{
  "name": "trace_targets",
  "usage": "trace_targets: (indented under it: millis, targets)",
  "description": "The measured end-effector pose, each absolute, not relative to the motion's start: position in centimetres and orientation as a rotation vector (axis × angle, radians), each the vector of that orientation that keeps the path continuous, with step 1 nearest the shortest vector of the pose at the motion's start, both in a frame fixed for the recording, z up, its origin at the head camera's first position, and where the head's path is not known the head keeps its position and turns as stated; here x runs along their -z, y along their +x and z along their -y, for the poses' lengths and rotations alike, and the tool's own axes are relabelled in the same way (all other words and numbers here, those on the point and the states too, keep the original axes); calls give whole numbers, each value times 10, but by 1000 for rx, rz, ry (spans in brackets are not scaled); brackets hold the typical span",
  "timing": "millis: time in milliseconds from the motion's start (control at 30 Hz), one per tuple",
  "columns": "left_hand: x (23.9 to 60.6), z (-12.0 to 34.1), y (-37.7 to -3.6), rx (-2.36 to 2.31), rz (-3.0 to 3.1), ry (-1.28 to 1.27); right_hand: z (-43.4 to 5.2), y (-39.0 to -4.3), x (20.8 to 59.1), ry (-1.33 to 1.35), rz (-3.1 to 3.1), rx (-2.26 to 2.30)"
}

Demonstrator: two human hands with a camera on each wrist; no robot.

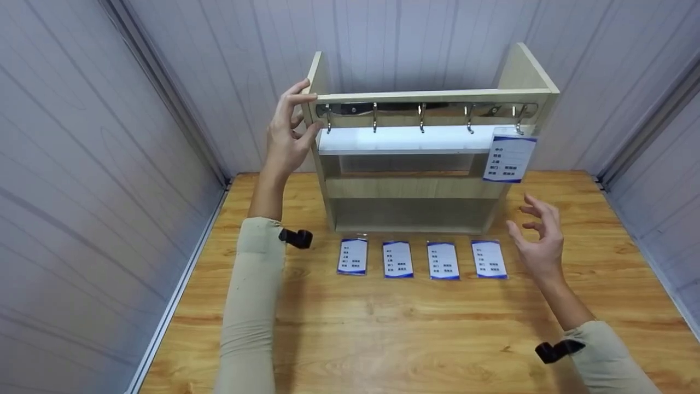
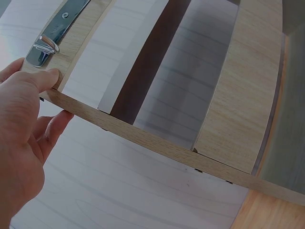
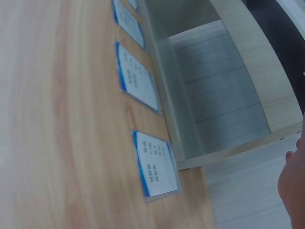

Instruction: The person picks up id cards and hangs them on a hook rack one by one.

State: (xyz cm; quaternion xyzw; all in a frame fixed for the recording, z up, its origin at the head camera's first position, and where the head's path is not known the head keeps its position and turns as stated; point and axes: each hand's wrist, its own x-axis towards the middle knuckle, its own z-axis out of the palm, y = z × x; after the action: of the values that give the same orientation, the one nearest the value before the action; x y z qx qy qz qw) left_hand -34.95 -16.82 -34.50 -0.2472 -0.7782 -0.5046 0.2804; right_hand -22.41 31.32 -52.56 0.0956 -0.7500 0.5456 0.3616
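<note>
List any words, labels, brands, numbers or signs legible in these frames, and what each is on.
"姓名" (apparently): Hanging card, second line.
"部门" (apparently): same card, fourth line.
Its other lines, and the words after "部门": too blurred to read with certainty.
Four cards on the table: rows of print, too small or blurred to read.
No other text that I can make out.

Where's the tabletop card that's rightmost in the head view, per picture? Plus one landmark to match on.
Head: the card lies right of centre, at the right end of the tabletop row, left of the right hand.
Left wrist: not in it.
Right wrist: the card is below centre, lowest of the cards, beside the shelf's near corner.
Shared landmark: the wooden shelf, in all three views.
</note>
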Motion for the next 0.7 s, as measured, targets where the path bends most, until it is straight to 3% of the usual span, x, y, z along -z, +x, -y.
trace_targets:
  millis: [700]
  targets:
    - [343,166,-349,1332,2085,-688,-326,-217,532,74,2413,-1337]
